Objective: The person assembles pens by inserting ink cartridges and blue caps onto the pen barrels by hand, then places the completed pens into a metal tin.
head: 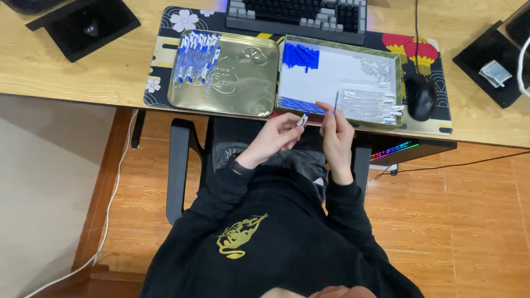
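2 hands work at the near desk edge: the left hand (274, 137) pinches a small clear pen barrel with blue cap (303, 118), the right hand (335, 128) a thin blue refill (335, 102). Both look light, slippery; the refill likely bends, so grip it mid-length.

1. Both arms in black sleeves, bent at the elbows, reaching away from the body.
2. Left hand (276, 135) held up, palm turned to the right, fingers curled in, fingertips pinched shut around something small.
3. Right hand (335, 129) just beside it, close but not touching, thumb and first fingers pinched together, pointing far.
4. Both wrists bare past the cuffs.
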